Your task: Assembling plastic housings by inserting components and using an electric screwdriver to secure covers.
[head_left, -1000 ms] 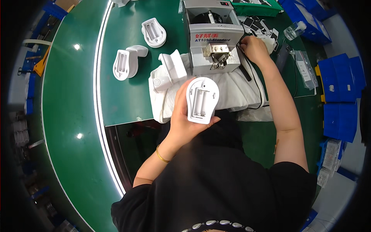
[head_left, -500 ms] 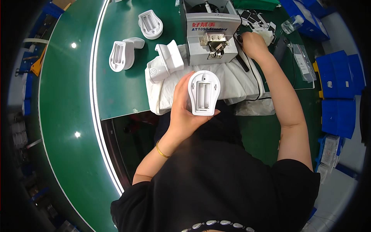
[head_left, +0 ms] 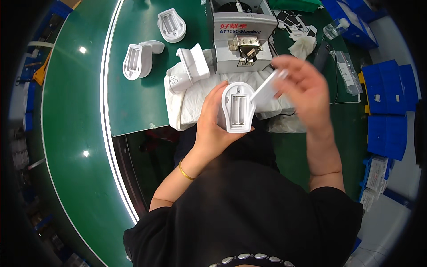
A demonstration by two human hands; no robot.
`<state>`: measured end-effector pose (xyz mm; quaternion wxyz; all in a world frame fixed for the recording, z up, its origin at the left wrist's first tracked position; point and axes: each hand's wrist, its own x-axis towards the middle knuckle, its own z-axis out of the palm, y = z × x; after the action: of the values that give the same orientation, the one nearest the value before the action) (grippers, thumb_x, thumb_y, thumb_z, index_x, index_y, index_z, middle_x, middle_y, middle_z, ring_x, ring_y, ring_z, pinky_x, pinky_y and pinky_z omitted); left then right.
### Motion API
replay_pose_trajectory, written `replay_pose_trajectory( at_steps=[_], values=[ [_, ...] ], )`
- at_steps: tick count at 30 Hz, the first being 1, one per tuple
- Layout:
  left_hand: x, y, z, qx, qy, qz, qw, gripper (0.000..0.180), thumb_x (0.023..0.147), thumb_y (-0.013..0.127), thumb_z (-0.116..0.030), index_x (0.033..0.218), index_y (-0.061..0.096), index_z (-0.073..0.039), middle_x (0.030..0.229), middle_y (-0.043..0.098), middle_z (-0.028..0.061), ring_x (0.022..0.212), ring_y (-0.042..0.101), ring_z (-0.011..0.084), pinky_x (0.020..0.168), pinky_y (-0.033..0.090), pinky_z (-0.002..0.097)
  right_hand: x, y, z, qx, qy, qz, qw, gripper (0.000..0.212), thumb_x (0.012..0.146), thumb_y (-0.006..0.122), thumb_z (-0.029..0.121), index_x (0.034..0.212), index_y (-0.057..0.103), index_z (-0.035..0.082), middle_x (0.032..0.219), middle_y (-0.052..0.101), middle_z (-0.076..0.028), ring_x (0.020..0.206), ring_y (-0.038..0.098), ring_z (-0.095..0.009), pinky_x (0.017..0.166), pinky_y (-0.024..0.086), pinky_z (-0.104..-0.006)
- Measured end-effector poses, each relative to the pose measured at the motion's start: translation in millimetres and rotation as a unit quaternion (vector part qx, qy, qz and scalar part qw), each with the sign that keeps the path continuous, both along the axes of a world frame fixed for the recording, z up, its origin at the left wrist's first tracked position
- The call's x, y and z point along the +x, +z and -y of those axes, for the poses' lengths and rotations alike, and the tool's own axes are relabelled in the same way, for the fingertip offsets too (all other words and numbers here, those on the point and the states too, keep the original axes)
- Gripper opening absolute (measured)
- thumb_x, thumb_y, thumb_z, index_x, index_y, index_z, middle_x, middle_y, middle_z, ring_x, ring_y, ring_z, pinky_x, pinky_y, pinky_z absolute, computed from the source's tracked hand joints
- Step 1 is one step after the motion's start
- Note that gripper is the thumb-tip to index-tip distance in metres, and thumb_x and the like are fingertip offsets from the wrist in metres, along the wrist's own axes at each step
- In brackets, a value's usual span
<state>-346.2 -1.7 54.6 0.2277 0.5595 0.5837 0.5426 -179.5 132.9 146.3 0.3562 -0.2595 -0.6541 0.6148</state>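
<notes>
Head view is showing a white housing [head_left: 239, 109] in front of the person's body, below the machine, its uncovered two-slot bay facing the camera. The left hand [head_left: 212, 120] is holding it, the grip wrapping around its left side and underside. The right hand [head_left: 307, 91], blurred, is pinching a thin white piece [head_left: 265, 89] in its grip; the piece is slanting down towards the housing's right rim, and whether they are touching is impossible to tell. Just beyond, another housing [head_left: 189, 69] with a speaker grille is lying on a white cloth [head_left: 184, 111], near the grey machine [head_left: 242, 42]. Two more housings [head_left: 172, 26] are resting on the green desk [head_left: 133, 111] to the left. Flat black and white pieces [head_left: 296, 24] are lying right of the machine, and a clear bottle [head_left: 336, 29] is standing or leaning beyond them. Blue bins [head_left: 387, 135] are lining the far right.
</notes>
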Motion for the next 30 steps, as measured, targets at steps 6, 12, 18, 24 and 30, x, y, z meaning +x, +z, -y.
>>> replay_pose_trajectory(
  at_steps=[6,12,18,24,30],
  values=[
    [6.1,10.1,-6.2,0.031,0.021,-0.042,0.998,0.089,0.059,0.091,-0.011,0.136,0.047,-0.005,0.143,0.048,0.0199,0.130,0.050,0.0373,0.105,0.045,0.0425,-3.1,-3.4,28.6,0.010,0.066,0.143,0.987,0.024,0.085,0.074,0.000,0.107,0.066,-0.001,0.089,0.070,-0.001,0.074,0.058,-0.003,0.062,0.042,-0.0170],
    [3.2,8.8,-4.2,0.022,-0.006,-0.021,1.000,0.087,0.060,0.090,-0.010,0.136,0.048,-0.005,0.143,0.048,0.0202,0.130,0.050,0.0373,0.105,0.045,0.0426,-6.7,-9.4,24.4,0.015,0.057,0.132,0.989,0.016,0.084,0.075,0.000,0.100,0.071,0.000,0.082,0.068,0.000,0.064,0.049,-0.001,0.055,0.038,-0.0185],
    [3.8,9.2,-2.0,0.016,-0.029,-0.005,0.999,0.090,0.059,0.091,-0.013,0.137,0.047,-0.004,0.144,0.047,0.0199,0.133,0.047,0.0374,0.107,0.043,0.0433,-4.8,-5.7,19.1,0.402,0.049,0.233,0.884,0.020,0.088,0.072,0.003,0.107,0.074,0.002,0.109,0.066,-0.004,0.098,0.058,-0.007,0.077,0.048,-0.0226],
    [-7.1,16.8,-1.4,0.037,-0.050,-0.004,0.998,0.092,0.067,0.090,-0.020,0.144,0.041,-0.003,0.148,0.042,0.0211,0.136,0.043,0.0361,0.110,0.039,0.0416,-7.6,-31.3,26.6,-0.176,0.111,0.034,0.977,0.058,0.094,0.064,0.005,0.146,0.042,0.000,0.132,0.057,-0.015,0.118,0.056,-0.019,0.100,0.046,-0.0321],
    [-1.8,30.0,4.8,-0.028,-0.123,0.262,0.957,0.058,0.097,0.059,-0.008,0.148,0.034,0.004,0.147,0.042,0.0175,0.133,0.044,0.0221,0.108,0.037,0.0344,-6.8,-38.8,37.1,-0.069,0.094,0.025,0.993,0.069,0.090,0.066,0.002,0.150,0.031,-0.003,0.131,0.055,-0.018,0.117,0.057,-0.021,0.103,0.044,-0.0331]
  ],
)
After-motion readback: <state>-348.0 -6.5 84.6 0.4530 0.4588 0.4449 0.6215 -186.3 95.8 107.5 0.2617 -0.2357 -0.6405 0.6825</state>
